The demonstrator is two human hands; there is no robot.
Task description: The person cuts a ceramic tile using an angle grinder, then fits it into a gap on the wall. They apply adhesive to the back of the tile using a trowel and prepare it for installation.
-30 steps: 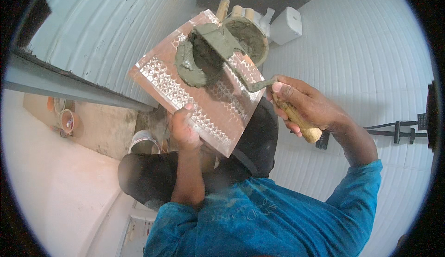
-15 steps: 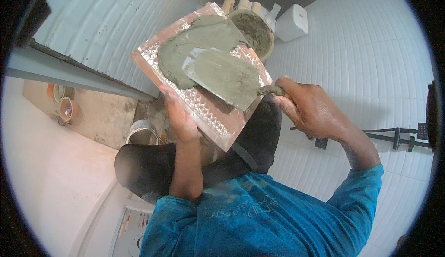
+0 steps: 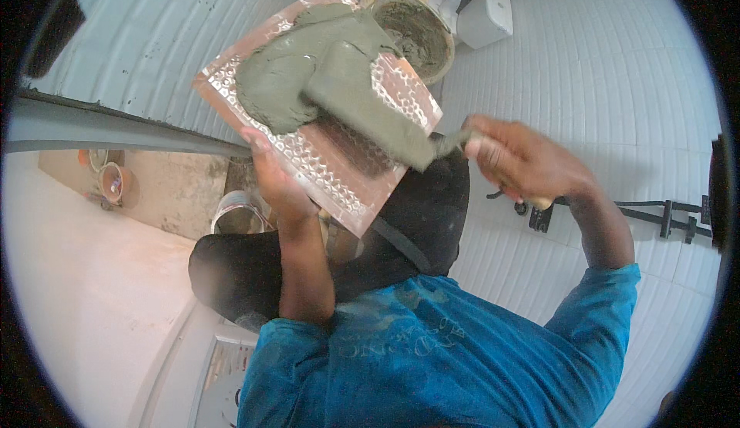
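A square reddish-brown tile (image 3: 401, 92) with a white honeycomb pattern is tilted in front of me. My left hand (image 3: 284, 185) grips its lower left edge, the palm and fingers partly hidden beneath it. A thick layer of wet grey-green mortar (image 3: 270, 81) covers the upper left part. My right hand (image 3: 528, 158) is wrapped round the handle of a trowel (image 3: 370, 112), with the light wooden handle end showing below the fist. Mortar coats the blade, which is slightly blurred over the tile's middle; its tip meets the mortar layer.
Behind the tile stands a bucket (image 3: 445, 62) of mortar, with several pale cylinders beside it and a white tank-like fixture (image 3: 486, 21) to its right. A black wall fitting (image 3: 655, 216) is at right. Smaller buckets (image 3: 116, 181) stand at far left. A white pail (image 3: 237, 214) stands near my knee.
The tile and my left hand have shifted up and to the left. My right hand has turned, tipping the trowel blade more on edge, and bare honeycomb now shows on both sides of it.
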